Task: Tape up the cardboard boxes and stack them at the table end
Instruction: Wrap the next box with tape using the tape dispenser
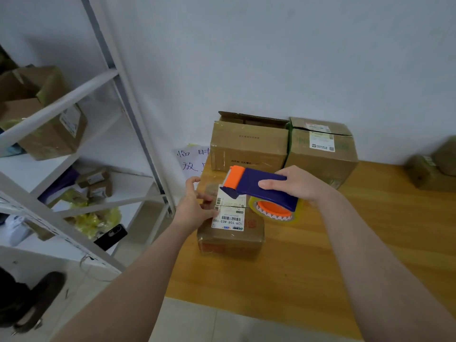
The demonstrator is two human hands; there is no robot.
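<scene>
- Brown card: small brown cardboard box (pixel 230 233) sits on the wooden counter (pixel 320 255), near its left edge. It has a white barcode label (pixel 229 215) on the lid, and a seam line crosses under that label.
- left grip (pixel 195 206) (bare hand) cups the box's left side w/ the thumb on the lid and fingers curled by the far-left corner. The index looks lifted off. I read this as steadying the box.
- right grip (pixel 296 183) is closed round the body of the blue-and-orange tape dispenser (pixel 259 187), thumb along the near side, other fingers hidden behind it.
- Dispenser is over the lid w/ the orange cutter end pointing left toward the left grip. Can't tell if it touches. Clear tape roll on an orange core (pixel 276 211) hangs by the box's right edge.
- Can't tell whether any tape is stuck down yet; the film is too faint.
- At the counter's far end, by the wall, two bigger boxes touch side by side: open-flap cardboard box (pixel 248 149) and green-taped cardboard box (pixel 320 154).
- Risks from here, as I judge it:
  - Cutter teeth are close to the left thumb, so a quick pull leftward could nick it.
  - Box is light and near the edge, so a hard drag w/ a loose hold could slide it off.
  - Run off the seam means the flaps aren't held.
  - Tape over the barcode could give glare and make it harder to scan.
  - Stacking on the raised flap gives an uneven base, so the stack could tip.
</scene>
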